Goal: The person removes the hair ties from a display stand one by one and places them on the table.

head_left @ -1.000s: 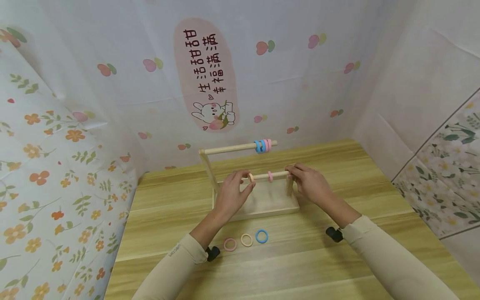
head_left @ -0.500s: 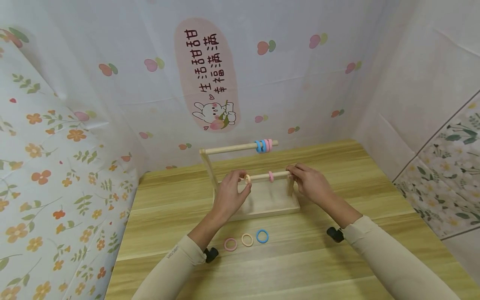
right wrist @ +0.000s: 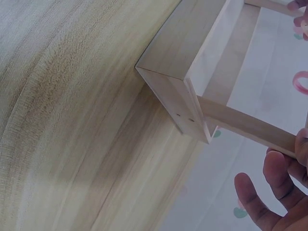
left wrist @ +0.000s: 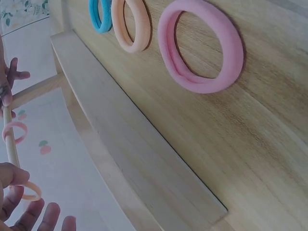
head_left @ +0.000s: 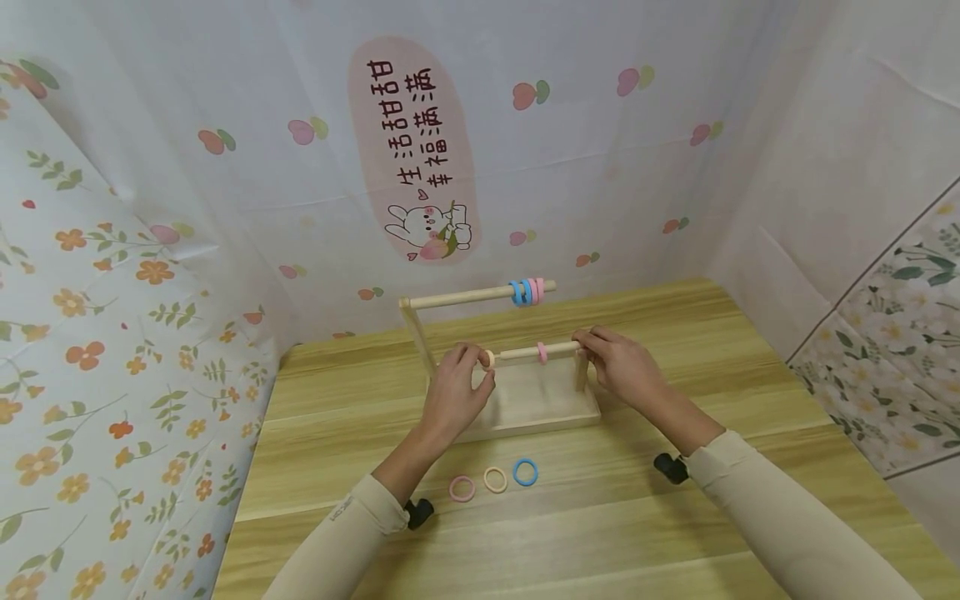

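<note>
My left hand (head_left: 453, 392) pinches a pale yellow hair tie (left wrist: 36, 189) between thumb and index finger, right at the left, free end of the lower wooden rod (head_left: 517, 353). The other left fingers are spread below it. A pink hair tie (head_left: 542, 353) hangs midway along that rod. My right hand (head_left: 622, 367) holds the rod's right end, where it meets the upright post (right wrist: 250, 126) of the wooden stand; some of its fingers extend past the post in the right wrist view.
The stand's upper rod (head_left: 457, 297) carries blue hair ties (head_left: 516, 293) and pink ones (head_left: 539, 292) near its right end. In front of the base (head_left: 532, 426), a pink hair tie (left wrist: 231, 53), a yellow one (left wrist: 142, 29) and a blue one (head_left: 525, 485) lie on the table.
My left hand has drawn the yellow hair tie leftward along the lower rod to its free end. My right hand stays at the rod's right end.
</note>
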`<move>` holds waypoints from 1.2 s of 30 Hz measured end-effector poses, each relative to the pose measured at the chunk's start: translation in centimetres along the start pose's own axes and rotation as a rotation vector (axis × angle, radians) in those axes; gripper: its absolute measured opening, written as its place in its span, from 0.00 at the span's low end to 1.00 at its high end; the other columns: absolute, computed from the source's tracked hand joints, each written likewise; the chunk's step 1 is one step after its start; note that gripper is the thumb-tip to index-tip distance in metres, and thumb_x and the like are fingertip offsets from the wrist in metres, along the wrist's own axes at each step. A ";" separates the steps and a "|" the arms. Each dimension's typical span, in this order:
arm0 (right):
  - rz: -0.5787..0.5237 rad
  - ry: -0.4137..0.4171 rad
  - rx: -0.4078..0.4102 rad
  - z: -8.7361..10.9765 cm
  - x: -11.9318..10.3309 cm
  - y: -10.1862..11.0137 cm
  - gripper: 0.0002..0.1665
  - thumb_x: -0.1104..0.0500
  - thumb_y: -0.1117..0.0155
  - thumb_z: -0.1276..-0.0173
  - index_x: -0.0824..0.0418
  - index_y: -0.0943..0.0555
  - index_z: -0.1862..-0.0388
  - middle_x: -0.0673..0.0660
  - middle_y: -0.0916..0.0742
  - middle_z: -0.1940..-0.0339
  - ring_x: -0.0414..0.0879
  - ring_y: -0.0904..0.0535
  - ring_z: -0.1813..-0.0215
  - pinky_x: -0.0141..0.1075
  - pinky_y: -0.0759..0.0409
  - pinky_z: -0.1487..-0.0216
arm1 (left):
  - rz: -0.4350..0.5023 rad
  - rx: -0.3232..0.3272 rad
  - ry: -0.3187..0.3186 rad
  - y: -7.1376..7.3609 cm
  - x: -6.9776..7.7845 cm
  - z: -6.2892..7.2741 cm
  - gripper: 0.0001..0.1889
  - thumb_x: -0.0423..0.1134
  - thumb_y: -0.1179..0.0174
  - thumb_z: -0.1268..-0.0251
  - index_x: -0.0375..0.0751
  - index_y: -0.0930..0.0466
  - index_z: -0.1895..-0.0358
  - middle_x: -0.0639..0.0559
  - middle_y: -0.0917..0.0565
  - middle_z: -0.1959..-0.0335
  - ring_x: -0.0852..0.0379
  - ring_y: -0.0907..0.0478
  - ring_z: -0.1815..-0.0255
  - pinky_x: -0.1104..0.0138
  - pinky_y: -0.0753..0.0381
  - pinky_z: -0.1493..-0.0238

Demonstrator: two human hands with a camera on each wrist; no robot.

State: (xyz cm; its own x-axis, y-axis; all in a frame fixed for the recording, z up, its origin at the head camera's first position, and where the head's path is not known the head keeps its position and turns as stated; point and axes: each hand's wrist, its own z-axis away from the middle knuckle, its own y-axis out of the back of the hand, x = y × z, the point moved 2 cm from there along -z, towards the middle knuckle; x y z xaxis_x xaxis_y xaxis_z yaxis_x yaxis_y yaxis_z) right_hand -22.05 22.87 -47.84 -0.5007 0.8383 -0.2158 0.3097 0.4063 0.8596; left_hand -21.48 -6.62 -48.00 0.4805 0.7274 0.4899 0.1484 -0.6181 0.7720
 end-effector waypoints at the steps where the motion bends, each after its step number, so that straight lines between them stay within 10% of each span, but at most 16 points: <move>1: -0.001 0.003 0.004 0.0 0.0 0.0 0.10 0.65 0.28 0.21 0.62 0.10 0.44 0.57 0.11 0.58 0.45 0.24 0.73 0.39 0.23 0.74 | 0.006 0.000 -0.005 0.0 0.0 0.1 0.06 0.34 0.28 0.26 0.43 0.17 0.54 0.45 0.12 0.47 0.44 0.12 0.46 0.52 0.11 0.49; 36: 0.000 0.021 -0.001 0.0 -0.3 0.2 0.11 0.67 0.30 0.20 0.64 0.10 0.43 0.58 0.12 0.59 0.47 0.21 0.72 0.41 0.20 0.72 | 0.129 -0.231 -0.036 -0.7 0.3 2.9 0.03 0.33 0.24 0.29 0.37 0.07 0.60 0.45 0.12 0.44 0.50 0.06 0.53 0.67 0.07 0.55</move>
State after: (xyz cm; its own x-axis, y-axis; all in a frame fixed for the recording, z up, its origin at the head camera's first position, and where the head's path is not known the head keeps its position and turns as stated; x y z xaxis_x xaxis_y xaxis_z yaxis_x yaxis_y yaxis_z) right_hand -21.82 22.69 -47.59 -0.5174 0.8305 -0.2062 0.3089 0.4060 0.8601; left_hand -18.94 -6.83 -49.58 0.5138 0.6334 0.5787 -0.1155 -0.6173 0.7782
